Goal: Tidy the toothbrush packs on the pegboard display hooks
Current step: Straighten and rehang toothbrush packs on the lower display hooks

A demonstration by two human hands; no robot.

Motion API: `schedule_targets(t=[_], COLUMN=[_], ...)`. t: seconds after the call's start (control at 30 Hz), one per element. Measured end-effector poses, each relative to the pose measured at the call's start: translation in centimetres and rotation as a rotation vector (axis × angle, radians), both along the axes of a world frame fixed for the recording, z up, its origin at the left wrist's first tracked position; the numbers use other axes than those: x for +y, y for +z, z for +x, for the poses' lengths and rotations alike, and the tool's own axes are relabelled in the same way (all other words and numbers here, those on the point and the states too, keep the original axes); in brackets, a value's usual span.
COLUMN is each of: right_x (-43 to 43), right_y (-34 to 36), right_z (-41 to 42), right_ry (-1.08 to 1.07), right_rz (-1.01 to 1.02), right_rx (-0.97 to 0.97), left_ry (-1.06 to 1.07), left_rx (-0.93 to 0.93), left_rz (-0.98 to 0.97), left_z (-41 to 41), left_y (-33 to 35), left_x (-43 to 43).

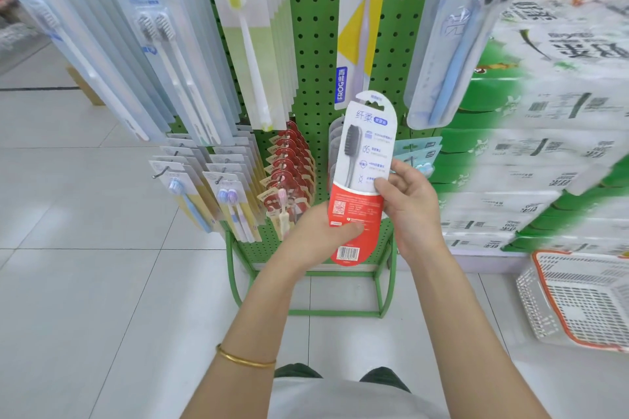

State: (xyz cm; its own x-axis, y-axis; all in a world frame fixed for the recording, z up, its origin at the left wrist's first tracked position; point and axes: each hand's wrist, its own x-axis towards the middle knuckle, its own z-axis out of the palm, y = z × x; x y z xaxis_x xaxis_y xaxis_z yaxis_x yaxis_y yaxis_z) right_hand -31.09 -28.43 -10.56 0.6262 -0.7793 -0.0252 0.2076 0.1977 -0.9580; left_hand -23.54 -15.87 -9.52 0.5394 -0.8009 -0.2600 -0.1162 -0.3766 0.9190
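Held the pack (364,160) upright: left hand (323,231) curled round its red bottom, right hand (410,201) pinching its right edge. Had the hole (373,107) on top, probably for hanging on the pegboard (316,44) just behind, among like packs (335,139).

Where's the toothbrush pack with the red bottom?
It's mid-frame in the head view: the red-bottomed toothbrush pack is held by the left hand and right hand, before the green pegboard, right of the hanging red packs.

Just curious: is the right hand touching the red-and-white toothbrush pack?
Touching. The head view shows the right hand pinching the red-and-white toothbrush pack at its right edge.
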Motion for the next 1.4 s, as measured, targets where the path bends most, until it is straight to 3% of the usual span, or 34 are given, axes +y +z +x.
schedule_targets(t=[0.43,0.53,0.73,0.97,1.13,1.27,1.4], right_x=[0.8,1.3,2.3,2.8,2.1,2.0,2.0], right_y=[-2.0,-3.1,-4.3,-4.9,-6.0,-7.0,-9.3], right_z=[-1.3,-1.1,-0.4,-0.1,-0.6,-0.8,0.3], right_ry=[0.466,0.533,0.726,0.834,0.601,0.273,-0.013], right_rz=[-0.077,-0.114,0.169,0.314,0.129,-0.083,-0.195], right_rx=[0.109,0.145,0.051,-0.011,0.200,0.451,0.554], left_ry=[0.568,0.574,0.469,0.388,0.403,0.418,0.379], left_rx=[-0.039,0.077,0.326,0.345,0.139,0.078,0.068], left_rz=[-0.366,-0.380,-0.468,-0.443,-0.272,-0.243,-0.211], left_z=[3.0,3.2,3.1,2.8,2.7,2.8,3.0], left_y=[1.6,0.4,-0.3,-0.5,-1.0,-1.2,-1.3], left_x=[-0.8,-0.1,0.7,0.0,-1.2,-1.6,-1.9])
